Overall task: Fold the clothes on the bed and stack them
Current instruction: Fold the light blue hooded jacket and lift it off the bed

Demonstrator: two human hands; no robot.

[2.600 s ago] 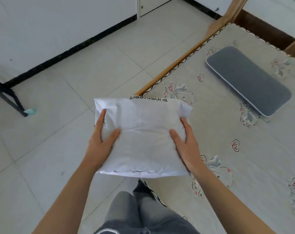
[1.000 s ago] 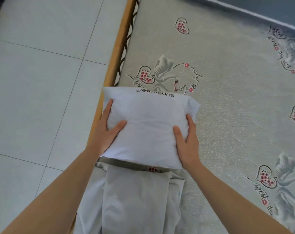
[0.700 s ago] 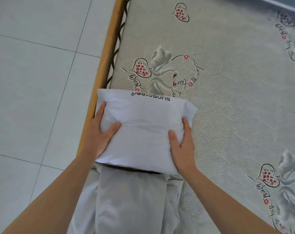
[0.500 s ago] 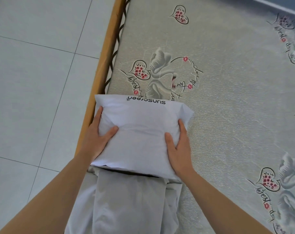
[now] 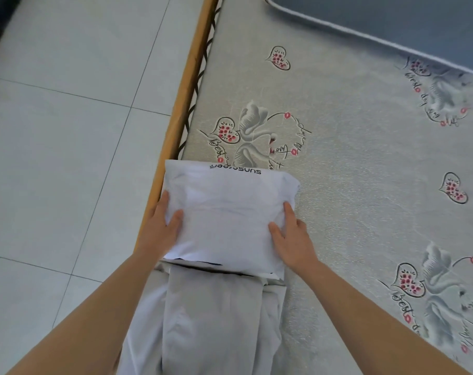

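Note:
A folded white garment (image 5: 227,212) with black "sunscreen" lettering on its far edge sits at the bed's left edge. My left hand (image 5: 160,231) grips its left side, thumb on top and fingers underneath. My right hand (image 5: 290,236) grips its right side the same way. The near edge of the garment overlaps a folded light grey garment (image 5: 216,320) that lies on the mattress (image 5: 351,185) between my forearms. Whether the white garment rests fully on the grey one I cannot tell.
The mattress has a grey cover printed with hearts and flowers. A wooden bed rail (image 5: 175,125) runs along its left side, with pale floor tiles (image 5: 67,158) beyond. A dark grey pad with white piping (image 5: 392,25) lies at the far right.
I turned from the floor side toward the bed, carrying the white garment. Both hands have lowered it over the far end of the grey garment near the rail.

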